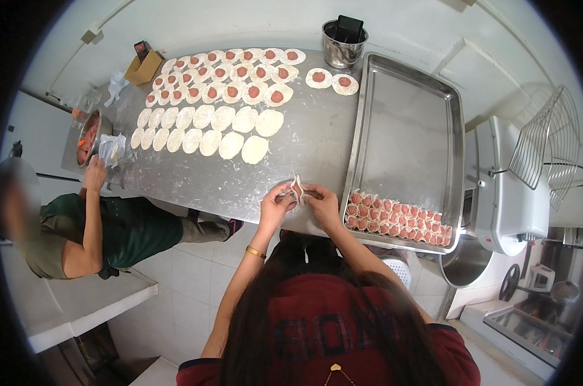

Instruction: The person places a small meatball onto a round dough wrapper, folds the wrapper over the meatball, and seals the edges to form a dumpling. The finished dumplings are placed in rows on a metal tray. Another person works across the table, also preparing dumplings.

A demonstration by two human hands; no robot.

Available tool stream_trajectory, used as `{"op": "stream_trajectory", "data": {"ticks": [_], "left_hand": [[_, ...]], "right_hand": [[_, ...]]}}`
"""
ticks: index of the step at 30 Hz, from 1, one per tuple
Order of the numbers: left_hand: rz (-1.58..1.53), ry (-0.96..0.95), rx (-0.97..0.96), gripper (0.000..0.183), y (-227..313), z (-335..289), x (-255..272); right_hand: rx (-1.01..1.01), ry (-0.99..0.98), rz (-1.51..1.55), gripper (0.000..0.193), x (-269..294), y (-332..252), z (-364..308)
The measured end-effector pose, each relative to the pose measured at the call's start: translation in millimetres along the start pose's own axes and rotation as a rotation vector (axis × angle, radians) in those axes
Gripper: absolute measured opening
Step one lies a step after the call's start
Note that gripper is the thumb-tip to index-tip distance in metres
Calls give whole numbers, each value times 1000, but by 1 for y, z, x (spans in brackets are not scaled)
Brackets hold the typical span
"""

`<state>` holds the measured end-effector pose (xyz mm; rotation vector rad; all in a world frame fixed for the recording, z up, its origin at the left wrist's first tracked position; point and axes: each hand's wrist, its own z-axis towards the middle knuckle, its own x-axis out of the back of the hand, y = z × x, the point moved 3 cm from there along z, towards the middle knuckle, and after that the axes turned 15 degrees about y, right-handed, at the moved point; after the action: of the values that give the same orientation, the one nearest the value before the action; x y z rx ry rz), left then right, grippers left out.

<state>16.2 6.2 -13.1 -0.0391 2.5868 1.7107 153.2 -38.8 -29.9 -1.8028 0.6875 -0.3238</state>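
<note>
Between both hands, above the near edge of the steel table (175, 190), I hold a partly folded dumpling (297, 188) with pink filling showing inside its pale wrapper. My left hand (278, 201) pinches its left side. From the right, my right hand (321, 204) grips the other edge. Farther up the table lie rows of round dough wrappers (222, 119); those in the far rows carry lumps of meat filling (233, 92), while the nearer rows are plain. Finished open-topped dumplings (394, 220) stand packed in rows at the near end of a large metal tray (458, 161).
On the left a co-worker (130, 225) reaches toward a metal bowl of filling (87, 138). A steel pot (343, 51) with a black object in it stands at the back, a cardboard box (143, 68) at the far left. A white mixer (510, 186) with a wire guard is right of the tray.
</note>
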Motion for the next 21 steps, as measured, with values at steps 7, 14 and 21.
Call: {"op": "stream_trajectory", "data": {"ticks": [7,14,21], "left_hand": [[-79,31,73,16,17,-11,3],[-280,-8,4,14,20,-18,0],[-229,-38,55,23,23,-32,4]], "right_hand": [[-88,-41,108,19,-3,-18,0],[31,-130,197,19,-6,-40,-13],[90,-78,-145,23,8,-39,2]]}}
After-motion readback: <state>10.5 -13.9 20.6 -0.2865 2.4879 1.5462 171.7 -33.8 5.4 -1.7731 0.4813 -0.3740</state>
